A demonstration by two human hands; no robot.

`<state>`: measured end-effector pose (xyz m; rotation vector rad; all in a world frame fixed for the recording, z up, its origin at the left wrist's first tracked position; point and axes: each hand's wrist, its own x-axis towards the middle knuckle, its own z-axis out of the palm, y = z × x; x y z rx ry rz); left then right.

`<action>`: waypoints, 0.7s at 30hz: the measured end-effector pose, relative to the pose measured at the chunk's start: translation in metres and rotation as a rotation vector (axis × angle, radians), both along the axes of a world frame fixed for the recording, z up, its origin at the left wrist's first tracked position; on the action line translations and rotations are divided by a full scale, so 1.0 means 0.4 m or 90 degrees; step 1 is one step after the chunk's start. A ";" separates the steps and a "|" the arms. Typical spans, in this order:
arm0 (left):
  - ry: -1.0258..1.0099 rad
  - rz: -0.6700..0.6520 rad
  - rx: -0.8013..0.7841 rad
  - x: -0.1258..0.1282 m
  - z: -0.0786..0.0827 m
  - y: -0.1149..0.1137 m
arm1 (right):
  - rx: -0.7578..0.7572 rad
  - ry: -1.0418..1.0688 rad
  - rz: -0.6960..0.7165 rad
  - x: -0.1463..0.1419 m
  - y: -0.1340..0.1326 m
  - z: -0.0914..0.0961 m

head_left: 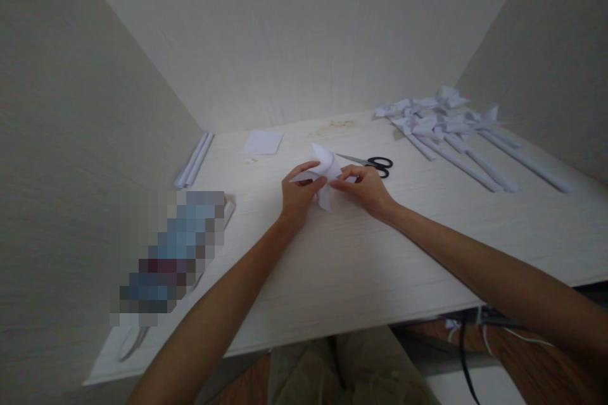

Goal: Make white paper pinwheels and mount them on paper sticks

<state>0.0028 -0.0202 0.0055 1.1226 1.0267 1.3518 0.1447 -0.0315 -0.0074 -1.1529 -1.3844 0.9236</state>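
Observation:
Between my two hands is a white paper pinwheel (325, 159), its curved blades pointing up and down. My left hand (300, 193) pinches it from the left, thumb on the front near the centre and fingers around the upper side. From the right, my right hand (365, 188) grips it with thumb and forefinger close to the centre. Fingers cover part of the middle, so how it is fastened there cannot be made out. Just behind my right hand lie scissors (368, 161) with black handles, their blades pointing left.
Several paper pinwheels on rolled paper sticks (456, 139) lie in a pile at the right. A square paper sheet (263, 142) and rolled paper tubes (194, 160) are at the back left. A blurred-out item (180, 247) lies along the left edge. Walls enclose three sides.

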 end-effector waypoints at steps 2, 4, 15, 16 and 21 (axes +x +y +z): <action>0.001 0.021 0.002 -0.002 0.001 0.002 | 0.007 0.029 -0.039 -0.001 0.003 -0.005; -0.001 0.027 0.003 -0.004 0.000 0.003 | 0.023 0.072 -0.072 -0.002 0.006 -0.009; 0.096 -0.078 0.049 -0.009 -0.006 -0.007 | -0.134 0.237 0.163 0.009 0.007 0.021; 0.108 -0.079 0.052 -0.010 -0.006 -0.007 | -0.137 0.229 0.159 0.010 0.007 0.022; 0.177 -0.070 0.059 -0.011 0.001 -0.009 | -0.128 0.175 0.124 0.006 0.006 0.020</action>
